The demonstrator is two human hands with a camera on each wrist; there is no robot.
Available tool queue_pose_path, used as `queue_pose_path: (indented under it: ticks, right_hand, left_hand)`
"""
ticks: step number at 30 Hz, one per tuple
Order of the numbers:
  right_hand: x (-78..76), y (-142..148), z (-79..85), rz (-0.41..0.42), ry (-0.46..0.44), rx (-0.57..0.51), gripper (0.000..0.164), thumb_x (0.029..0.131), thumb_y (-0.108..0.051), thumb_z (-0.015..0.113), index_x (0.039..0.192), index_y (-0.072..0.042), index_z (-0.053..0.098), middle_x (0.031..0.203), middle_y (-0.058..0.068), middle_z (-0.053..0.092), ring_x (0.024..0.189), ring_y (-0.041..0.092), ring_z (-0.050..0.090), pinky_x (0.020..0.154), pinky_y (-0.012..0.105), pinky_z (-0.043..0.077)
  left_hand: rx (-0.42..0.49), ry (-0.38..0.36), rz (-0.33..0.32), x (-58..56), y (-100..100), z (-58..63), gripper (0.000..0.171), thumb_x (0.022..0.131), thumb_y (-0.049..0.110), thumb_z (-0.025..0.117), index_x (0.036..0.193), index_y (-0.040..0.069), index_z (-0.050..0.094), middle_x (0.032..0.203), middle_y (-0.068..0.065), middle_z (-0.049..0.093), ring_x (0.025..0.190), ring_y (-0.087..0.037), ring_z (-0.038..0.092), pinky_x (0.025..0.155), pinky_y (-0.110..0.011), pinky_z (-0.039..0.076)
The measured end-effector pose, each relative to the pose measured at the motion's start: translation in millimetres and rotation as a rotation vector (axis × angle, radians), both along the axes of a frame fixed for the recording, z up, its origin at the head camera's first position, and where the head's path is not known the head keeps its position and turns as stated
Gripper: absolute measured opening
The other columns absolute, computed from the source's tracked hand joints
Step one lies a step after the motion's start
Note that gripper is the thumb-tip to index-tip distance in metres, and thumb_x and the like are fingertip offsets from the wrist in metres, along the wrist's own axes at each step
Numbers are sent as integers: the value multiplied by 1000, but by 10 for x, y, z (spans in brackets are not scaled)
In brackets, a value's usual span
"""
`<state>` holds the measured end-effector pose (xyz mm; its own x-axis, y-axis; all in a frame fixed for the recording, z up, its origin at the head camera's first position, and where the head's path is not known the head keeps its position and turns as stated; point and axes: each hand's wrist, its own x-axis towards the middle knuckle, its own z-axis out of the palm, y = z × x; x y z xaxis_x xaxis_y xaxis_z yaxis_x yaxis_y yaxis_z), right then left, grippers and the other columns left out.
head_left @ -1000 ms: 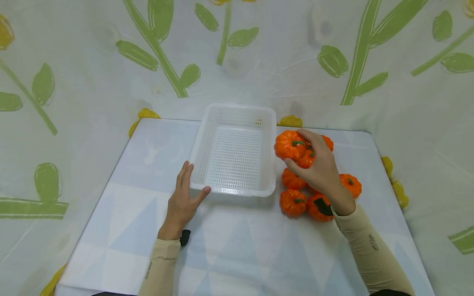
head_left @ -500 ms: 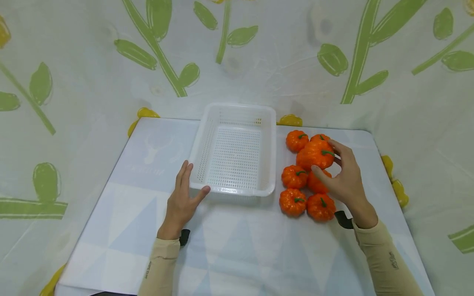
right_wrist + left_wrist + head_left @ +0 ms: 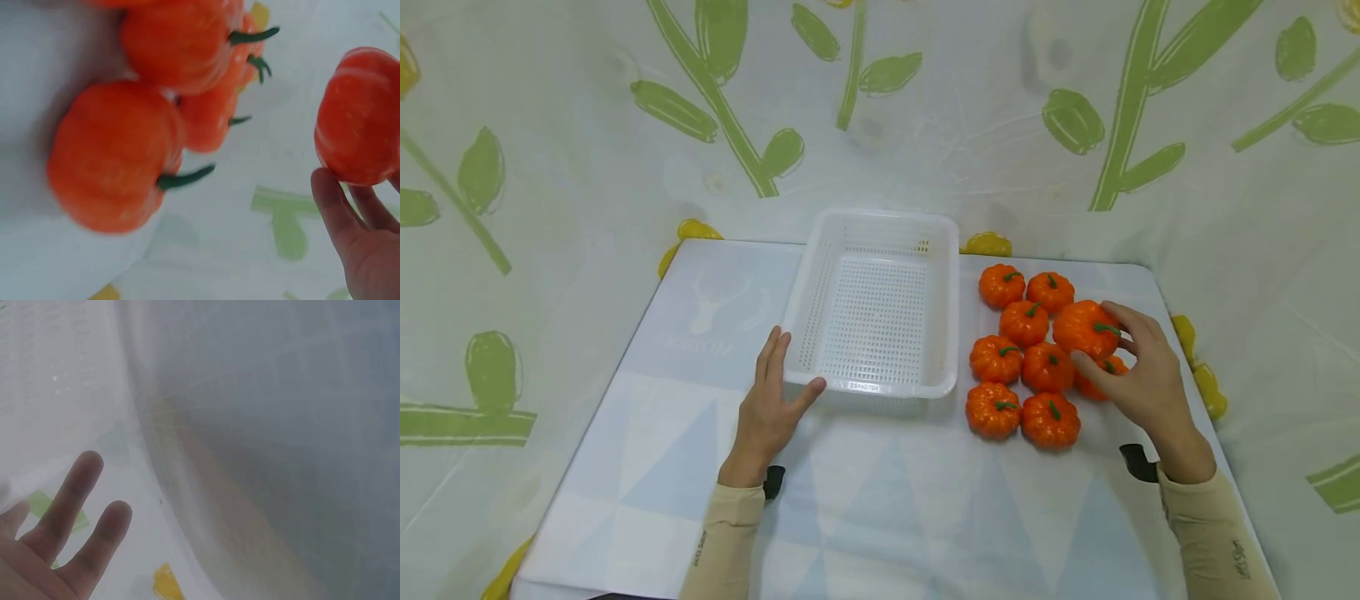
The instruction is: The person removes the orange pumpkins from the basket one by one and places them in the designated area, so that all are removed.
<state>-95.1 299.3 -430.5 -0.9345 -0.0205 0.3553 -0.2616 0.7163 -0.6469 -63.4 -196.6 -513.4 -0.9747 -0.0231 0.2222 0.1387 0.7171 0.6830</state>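
Note:
My right hand (image 3: pixel 1142 375) grips a small orange toy pumpkin (image 3: pixel 1084 328) with a green stem, thumb on the near side and fingers on the far side. In the right wrist view this pumpkin (image 3: pixel 362 115) is raised apart from the others. Below it, partly hidden, is another pumpkin (image 3: pixel 1103 385). Several more like it, including a pumpkin (image 3: pixel 1051 421) at the front, stand grouped on the table. My left hand (image 3: pixel 767 421) has its fingers spread at the near left corner of a white plastic basket (image 3: pixel 880 388). The left wrist view shows its straight fingers (image 3: pixel 109 531) beside the basket wall.
The basket has a perforated floor (image 3: pixel 876 308) with nothing lying on it. A pale blue and white patterned cloth covers the table (image 3: pixel 880 517). Behind it hangs a curtain (image 3: pixel 962 125) with green plant prints.
My right hand has carried the pumpkin rightward and nearer to me, from beside the basket to over the group's right side. My left hand has stayed at the basket corner.

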Motion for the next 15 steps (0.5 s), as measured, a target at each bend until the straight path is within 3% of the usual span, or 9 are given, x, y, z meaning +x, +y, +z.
queue_pose_path:
  ticks: [5, 11, 15]
  right_hand:
    - [87, 158, -10, -13, -62, 14, 78, 82, -20, 86, 150, -10, 49, 146, 12, 49, 126, 31, 47, 87, 1, 33]
    - [176, 306, -79, -26, -47, 17, 76, 79, -12, 88, 145, -4, 51, 140, 14, 53, 118, 6, 45, 85, 1, 33]
    - [228, 375, -130, -44, -43, 43, 75, 77, -11, 88, 142, 0, 52, 137, 18, 55, 115, 13, 45, 84, 0, 33]
  left_hand:
    - [2, 3, -4, 3, -2, 13, 91, 94, 53, 67, 164, 27, 16, 168, 14, 7, 139, -32, 46, 55, -35, 44]
    - [12, -1, -10, 2, -8, 21, 90, 94, 53, 67, 164, 28, 16, 168, 14, 6, 139, -32, 46, 54, -34, 43]
    - [3, 4, -10, -12, -13, 14, 90, 94, 53, 67, 164, 28, 16, 168, 14, 6, 138, -33, 47, 54, -34, 43]
